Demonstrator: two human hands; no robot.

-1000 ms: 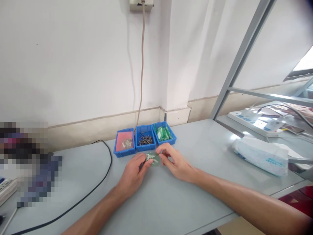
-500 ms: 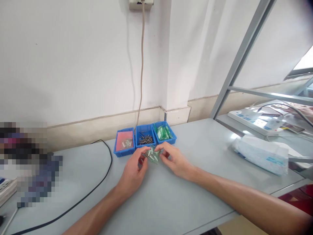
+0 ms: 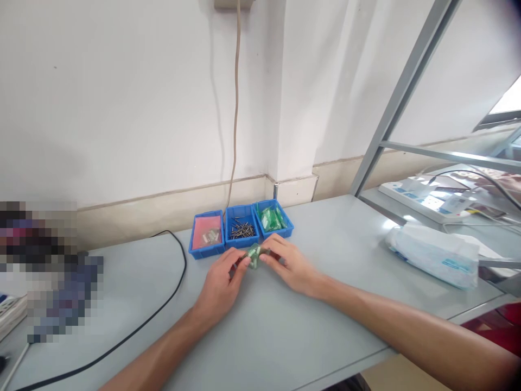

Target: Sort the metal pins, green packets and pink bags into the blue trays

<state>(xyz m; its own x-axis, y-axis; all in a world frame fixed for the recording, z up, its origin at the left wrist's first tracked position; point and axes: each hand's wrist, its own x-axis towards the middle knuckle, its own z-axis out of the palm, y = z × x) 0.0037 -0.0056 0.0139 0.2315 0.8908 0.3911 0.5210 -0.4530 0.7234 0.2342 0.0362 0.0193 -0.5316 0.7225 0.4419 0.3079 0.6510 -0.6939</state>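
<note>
Both hands meet over the grey table (image 3: 285,336), just in front of three small blue bins. My left hand (image 3: 222,285) and my right hand (image 3: 288,263) pinch a small green circuit board (image 3: 254,255) between their fingertips, holding it tilted just above the table. The left blue bin (image 3: 207,234) has a pink lining and a few small parts. The middle bin (image 3: 241,227) holds several dark screws. The right bin (image 3: 272,219) holds green parts.
A black cable (image 3: 163,304) curves across the table at the left. A beige cord (image 3: 236,108) hangs down the wall behind the bins. A white plastic packet (image 3: 433,255) lies at the right, beside a grey metal frame (image 3: 399,98) and a power strip (image 3: 419,198).
The green board lay flat between my fingers a second ago; it has been lifted, tilted and turned on edge. Both hands shifted slightly toward the bins.
</note>
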